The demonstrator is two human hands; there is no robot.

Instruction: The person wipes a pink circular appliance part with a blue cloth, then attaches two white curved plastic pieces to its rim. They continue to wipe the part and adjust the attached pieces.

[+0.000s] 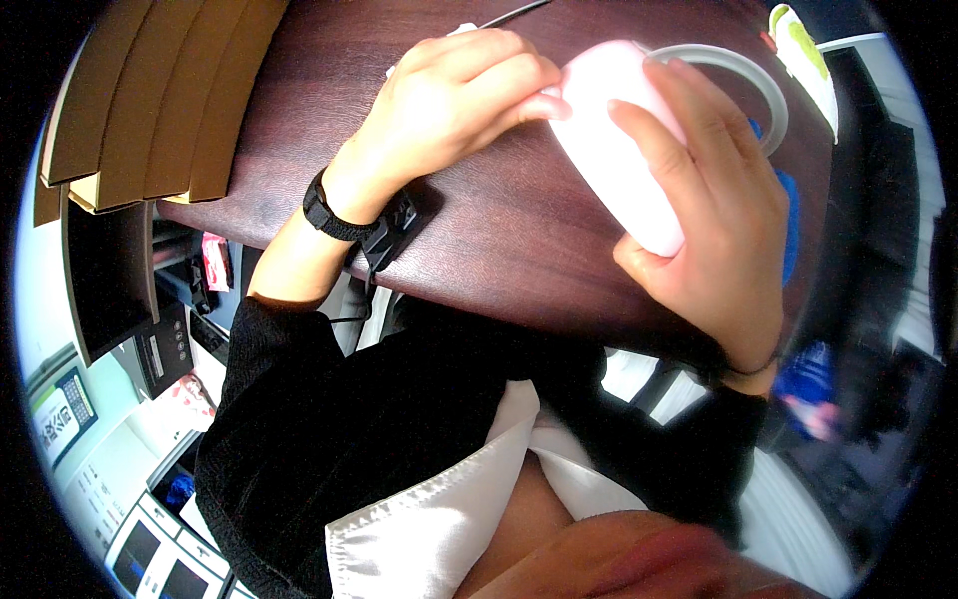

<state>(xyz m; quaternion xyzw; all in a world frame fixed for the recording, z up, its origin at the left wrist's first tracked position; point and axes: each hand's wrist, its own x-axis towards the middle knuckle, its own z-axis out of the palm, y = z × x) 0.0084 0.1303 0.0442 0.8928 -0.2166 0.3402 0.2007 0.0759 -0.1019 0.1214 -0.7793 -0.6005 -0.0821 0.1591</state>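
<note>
A smooth, pale pink-and-white oval object [614,150], its kind not clear, is tilted above the brown table. My right hand [714,200] wraps around its right side, with the thumb at the lower end and the fingers over the upper face. At the upper left edge of the oval, my left hand [449,105] has curled fingers, with thumb and forefinger pressed together against or right beside it. Whatever that pinch may hold is hidden. Just behind the left hand, a small white piece [464,29] and a thin dark rod [514,12] show partly.
The brown wood-grain table [479,235] curves toward me. Cardboard pieces [170,100] stand at the left. Beyond my right hand lie a white ring-shaped band [773,90] and something blue [790,230]. A black strap with a boxy device [394,235] is by my left wrist.
</note>
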